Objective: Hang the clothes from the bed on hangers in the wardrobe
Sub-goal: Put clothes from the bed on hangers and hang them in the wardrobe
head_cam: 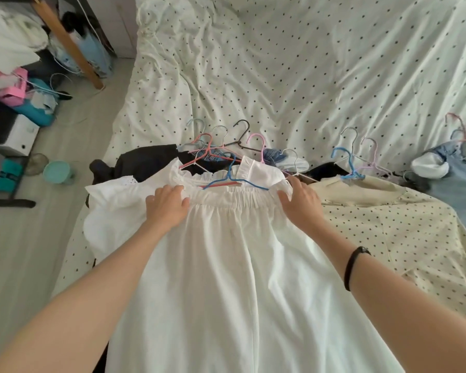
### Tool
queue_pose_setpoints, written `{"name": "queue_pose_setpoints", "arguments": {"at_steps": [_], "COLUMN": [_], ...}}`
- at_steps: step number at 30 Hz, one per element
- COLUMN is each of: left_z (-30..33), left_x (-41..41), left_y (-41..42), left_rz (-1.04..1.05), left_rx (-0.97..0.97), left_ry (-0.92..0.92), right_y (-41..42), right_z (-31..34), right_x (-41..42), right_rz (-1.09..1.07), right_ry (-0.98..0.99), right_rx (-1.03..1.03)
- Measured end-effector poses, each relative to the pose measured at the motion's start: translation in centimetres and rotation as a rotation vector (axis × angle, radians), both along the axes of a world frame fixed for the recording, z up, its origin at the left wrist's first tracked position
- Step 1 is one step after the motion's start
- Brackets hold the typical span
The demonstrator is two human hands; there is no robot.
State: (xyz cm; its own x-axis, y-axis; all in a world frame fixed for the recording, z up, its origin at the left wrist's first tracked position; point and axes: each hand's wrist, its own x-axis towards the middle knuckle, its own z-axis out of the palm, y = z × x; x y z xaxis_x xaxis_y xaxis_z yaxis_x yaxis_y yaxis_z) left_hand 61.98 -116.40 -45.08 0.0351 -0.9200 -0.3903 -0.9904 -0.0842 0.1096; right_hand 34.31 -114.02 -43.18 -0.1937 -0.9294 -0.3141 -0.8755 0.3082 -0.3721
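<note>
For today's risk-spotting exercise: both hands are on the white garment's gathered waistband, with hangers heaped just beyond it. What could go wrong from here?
1. The blue hanger lies among a tangle of other hangers; lifting it may drag neighbours along.
2. The left hand and right hand grip only the elastic waistband of the white garment, so it could slip off a smooth hanger.
3. The long fabric hangs over the bed edge and might trail on the floor.

Home bedroom: polka-dot bed, scattered hangers, clothes.
</note>
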Motion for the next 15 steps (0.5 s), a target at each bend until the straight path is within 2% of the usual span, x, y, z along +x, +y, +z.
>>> {"name": "queue_pose_setpoints", "arguments": {"at_steps": [7, 11, 15], "left_z": [5.8, 9.4, 12.3], "left_x": [-6.1, -10.7, -15.6], "left_y": [6.6, 12.7, 18.2], "left_rz": [-0.329, -0.418, -0.479], "left_rx": [-0.336, -0.408, -0.374], "left_ry": [0.251, 0.385, 0.469], "right_y": [8.7, 15.6, 23.8], "right_z": [5.4, 8.7, 12.4], "right_x": [-1.4, -4.0, -8.1], "right_rz": [0.082, 0.060, -0.040], "right_ry": [0.068, 0.112, 0.172], "right_rx": [-0.130, -0.147, -0.195]}}
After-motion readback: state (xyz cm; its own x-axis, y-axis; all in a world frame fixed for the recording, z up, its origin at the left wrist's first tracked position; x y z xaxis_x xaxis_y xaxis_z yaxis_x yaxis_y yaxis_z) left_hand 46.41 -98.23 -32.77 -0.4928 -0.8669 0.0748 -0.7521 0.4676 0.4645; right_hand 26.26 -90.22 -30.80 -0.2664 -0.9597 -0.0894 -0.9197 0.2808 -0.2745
